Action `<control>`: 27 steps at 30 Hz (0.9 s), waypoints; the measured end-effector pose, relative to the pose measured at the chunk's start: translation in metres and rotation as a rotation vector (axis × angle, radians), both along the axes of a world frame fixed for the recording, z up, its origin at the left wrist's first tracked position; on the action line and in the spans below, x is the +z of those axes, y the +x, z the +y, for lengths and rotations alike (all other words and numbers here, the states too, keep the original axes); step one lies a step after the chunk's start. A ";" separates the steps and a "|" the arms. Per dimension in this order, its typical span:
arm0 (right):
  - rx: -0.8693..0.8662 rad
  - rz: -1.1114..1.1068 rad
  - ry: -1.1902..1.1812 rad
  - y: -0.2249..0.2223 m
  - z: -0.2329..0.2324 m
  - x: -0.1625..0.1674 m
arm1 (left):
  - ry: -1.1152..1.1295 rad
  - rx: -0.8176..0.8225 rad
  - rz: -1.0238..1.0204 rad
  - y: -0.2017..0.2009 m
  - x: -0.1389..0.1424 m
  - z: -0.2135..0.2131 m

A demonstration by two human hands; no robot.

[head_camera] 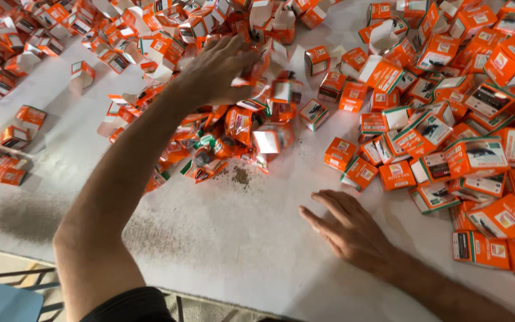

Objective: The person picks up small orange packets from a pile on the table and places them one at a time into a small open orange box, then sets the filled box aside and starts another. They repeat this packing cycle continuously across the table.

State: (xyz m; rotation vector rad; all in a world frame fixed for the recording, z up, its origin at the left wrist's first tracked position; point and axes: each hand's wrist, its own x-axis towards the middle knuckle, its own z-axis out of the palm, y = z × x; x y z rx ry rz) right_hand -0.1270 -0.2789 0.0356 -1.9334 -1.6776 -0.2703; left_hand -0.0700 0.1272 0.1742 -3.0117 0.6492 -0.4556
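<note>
The left hand (222, 68) reaches to upper centre, fingers spread over the heap of small orange cartons (251, 128) directly beneath it. The right hand (353, 229) lies flat and spread on the white table (227, 238) at lower right, holding nothing, farther from that heap.

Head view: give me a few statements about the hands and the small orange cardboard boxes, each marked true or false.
1. The left hand reaches into the heap of small orange cardboard boxes. True.
2. The right hand holds a box. False: it lies flat and empty on the white table.
3. Boxes lie on both sides of the table. True.
4. The boxes are blue. False: orange with white and green.
</note>
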 end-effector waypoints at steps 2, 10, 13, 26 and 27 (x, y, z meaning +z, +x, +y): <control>0.007 0.012 -0.030 0.000 -0.001 0.000 | 0.153 0.004 -0.243 -0.027 -0.006 0.001; -0.045 0.010 -0.022 0.004 0.006 -0.012 | -0.337 0.174 -0.259 -0.113 -0.104 -0.161; -0.079 0.049 -0.003 0.007 0.003 -0.015 | -0.124 0.339 -0.289 -0.094 -0.126 -0.185; 0.071 1.774 0.353 -0.001 -0.006 -0.043 | -0.767 -0.341 -0.235 -0.180 -0.147 -0.249; 0.037 1.719 0.345 0.002 -0.008 -0.044 | -0.748 -0.312 -0.315 -0.173 -0.143 -0.239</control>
